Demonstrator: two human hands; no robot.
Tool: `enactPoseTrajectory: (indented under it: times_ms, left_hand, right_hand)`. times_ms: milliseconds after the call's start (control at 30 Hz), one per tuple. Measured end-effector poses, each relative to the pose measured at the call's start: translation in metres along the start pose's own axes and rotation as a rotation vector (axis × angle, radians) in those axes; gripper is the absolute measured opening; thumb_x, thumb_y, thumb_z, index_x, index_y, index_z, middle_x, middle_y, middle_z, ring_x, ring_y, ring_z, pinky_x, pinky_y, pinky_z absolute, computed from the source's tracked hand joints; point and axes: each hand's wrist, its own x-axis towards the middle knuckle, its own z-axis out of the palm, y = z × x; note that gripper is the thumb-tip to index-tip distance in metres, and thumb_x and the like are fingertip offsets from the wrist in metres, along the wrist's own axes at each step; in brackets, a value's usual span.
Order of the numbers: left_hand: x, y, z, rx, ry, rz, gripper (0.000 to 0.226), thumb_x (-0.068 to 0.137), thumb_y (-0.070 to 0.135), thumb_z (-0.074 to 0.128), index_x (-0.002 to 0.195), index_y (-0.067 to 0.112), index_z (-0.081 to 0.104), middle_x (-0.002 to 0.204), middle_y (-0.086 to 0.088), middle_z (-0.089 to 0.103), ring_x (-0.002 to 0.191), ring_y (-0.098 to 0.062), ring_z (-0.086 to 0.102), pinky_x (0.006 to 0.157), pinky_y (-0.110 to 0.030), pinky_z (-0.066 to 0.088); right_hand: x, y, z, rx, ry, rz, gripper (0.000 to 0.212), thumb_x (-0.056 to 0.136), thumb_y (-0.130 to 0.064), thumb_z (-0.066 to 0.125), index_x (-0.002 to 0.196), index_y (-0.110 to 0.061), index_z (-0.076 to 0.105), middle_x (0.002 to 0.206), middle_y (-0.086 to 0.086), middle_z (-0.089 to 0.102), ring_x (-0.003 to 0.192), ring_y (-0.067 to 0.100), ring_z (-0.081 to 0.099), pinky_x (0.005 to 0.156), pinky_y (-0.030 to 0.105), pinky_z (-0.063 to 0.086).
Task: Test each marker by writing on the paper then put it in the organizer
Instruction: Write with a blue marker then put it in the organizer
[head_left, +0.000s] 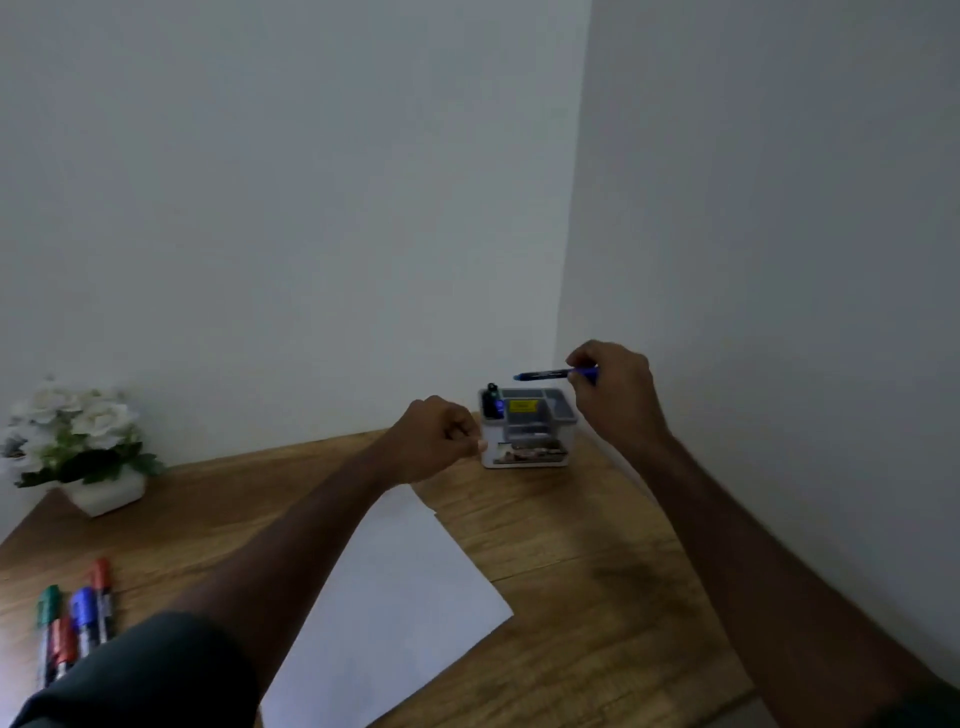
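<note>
One blue marker (553, 373) is in the air at the right of centre in the frame, lying nearly level just above the organizer (527, 428), with its tip end pointing left. The right hand (613, 387) pinches it at its right end, fingers (581, 364) curled around the barrel. The left hand (434, 439) hovers just left of the organizer with its fingers curled in; it looks to hold nothing, though a cap hidden in the fist cannot be ruled out.

The organizer stands at the far corner of the tabletop (597, 545), where two walls meet. A dark marker (491, 401) already stands upright in its left compartment, and something yellow shows in the middle one. The white paper (395, 587) lies in the centre foreground, partly under the left forearm. Four more markers (72, 618), green, red, blue and orange-red, lie together at the lower left, and a pot of white flowers (83, 441) sits at the left edge.

Judging by its look, the marker is light, stiff and smooth plastic, so a two-finger pinch is plenty, but a grip at the very end lets it swing. To drop it in, it needs tipping upright; holding nearer the middle would steady that turn. The organizer seems light too and could slide if knocked.
</note>
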Motion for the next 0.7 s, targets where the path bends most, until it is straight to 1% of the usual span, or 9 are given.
enactPoseTrajectory:
  times_ms: [33, 67, 167, 267, 367, 433, 467, 600, 700]
  left_hand:
    - [0.007, 0.004, 0.006, 0.013, -0.013, 0.008, 0.012, 0.086, 0.026, 0.073, 0.088, 0.015, 0.076, 0.084, 0.003, 0.073, 0.077, -0.005, 0.065, 0.068, -0.016, 0.047]
    - [0.014, 0.008, 0.011, 0.024, -0.022, 0.014, 0.012, 0.086, 0.026, 0.073, 0.088, 0.015, 0.076, 0.084, 0.002, 0.073, 0.076, -0.005, 0.065, 0.066, -0.014, 0.046]
    - [0.027, 0.015, 0.022, 0.039, -0.046, 0.023, 0.01, 0.088, 0.023, 0.071, 0.083, 0.015, 0.074, 0.077, 0.004, 0.069, 0.067, 0.001, 0.059, 0.058, -0.006, 0.038]
    - [0.032, 0.017, 0.027, 0.049, -0.079, 0.022, 0.012, 0.09, 0.024, 0.069, 0.082, 0.018, 0.074, 0.075, 0.006, 0.07, 0.063, 0.004, 0.058, 0.056, -0.006, 0.037]
    - [0.035, 0.016, 0.029, 0.051, -0.095, 0.026, 0.012, 0.09, 0.024, 0.069, 0.079, 0.019, 0.072, 0.072, 0.01, 0.067, 0.063, 0.005, 0.058, 0.057, -0.007, 0.037]
    - [0.035, 0.014, 0.029, 0.077, -0.094, 0.036, 0.011, 0.09, 0.024, 0.069, 0.081, 0.017, 0.072, 0.073, 0.01, 0.066, 0.065, 0.004, 0.057, 0.059, -0.01, 0.037]
    - [0.034, 0.013, 0.029, 0.091, -0.092, 0.041, 0.011, 0.089, 0.024, 0.07, 0.082, 0.016, 0.072, 0.074, 0.01, 0.065, 0.066, 0.004, 0.057, 0.06, -0.012, 0.037]
    - [0.031, 0.009, 0.023, 0.111, -0.09, 0.037, 0.014, 0.089, 0.027, 0.071, 0.085, 0.014, 0.074, 0.076, 0.009, 0.066, 0.069, 0.001, 0.059, 0.06, -0.01, 0.04]
    - [0.027, 0.007, 0.014, 0.123, -0.084, 0.035, 0.015, 0.089, 0.026, 0.07, 0.089, 0.012, 0.075, 0.083, 0.005, 0.07, 0.076, -0.003, 0.062, 0.069, -0.019, 0.047]
  right_hand:
    - [0.004, 0.005, -0.007, -0.028, 0.023, -0.011, 0.012, 0.086, -0.004, 0.07, 0.097, -0.008, 0.074, 0.097, 0.01, 0.072, 0.09, 0.025, 0.067, 0.083, 0.036, 0.056]
    - [0.007, 0.009, -0.013, -0.062, 0.027, -0.021, 0.01, 0.086, -0.004, 0.071, 0.095, -0.007, 0.074, 0.095, 0.01, 0.072, 0.089, 0.026, 0.067, 0.08, 0.036, 0.056]
    - [0.018, 0.018, -0.02, -0.169, -0.058, 0.007, 0.013, 0.086, -0.003, 0.068, 0.096, -0.008, 0.075, 0.098, 0.01, 0.073, 0.09, 0.025, 0.067, 0.075, 0.027, 0.05]
    - [0.022, 0.021, -0.016, -0.242, -0.194, 0.039, 0.017, 0.086, -0.002, 0.066, 0.098, -0.01, 0.075, 0.104, 0.01, 0.07, 0.096, 0.025, 0.065, 0.082, 0.033, 0.055]
    - [0.022, 0.022, -0.005, -0.291, -0.349, 0.066, 0.023, 0.081, -0.001, 0.071, 0.101, -0.011, 0.074, 0.112, 0.013, 0.067, 0.1, 0.028, 0.065, 0.086, 0.038, 0.058]
    - [0.022, 0.022, 0.004, -0.299, -0.401, 0.064, 0.026, 0.08, -0.002, 0.073, 0.103, -0.012, 0.073, 0.115, 0.014, 0.065, 0.101, 0.029, 0.065, 0.087, 0.039, 0.058]
    - [0.021, 0.022, 0.008, -0.301, -0.412, 0.058, 0.026, 0.08, -0.003, 0.074, 0.104, -0.013, 0.073, 0.115, 0.014, 0.065, 0.1, 0.029, 0.065, 0.086, 0.04, 0.059]
    - [0.019, 0.023, 0.019, -0.296, -0.413, 0.059, 0.024, 0.079, -0.006, 0.075, 0.101, -0.015, 0.073, 0.113, 0.013, 0.065, 0.098, 0.028, 0.064, 0.082, 0.039, 0.059]
    - [0.017, 0.02, 0.018, -0.291, -0.39, 0.055, 0.02, 0.08, -0.008, 0.076, 0.099, -0.012, 0.074, 0.108, 0.011, 0.068, 0.092, 0.025, 0.066, 0.079, 0.038, 0.059]
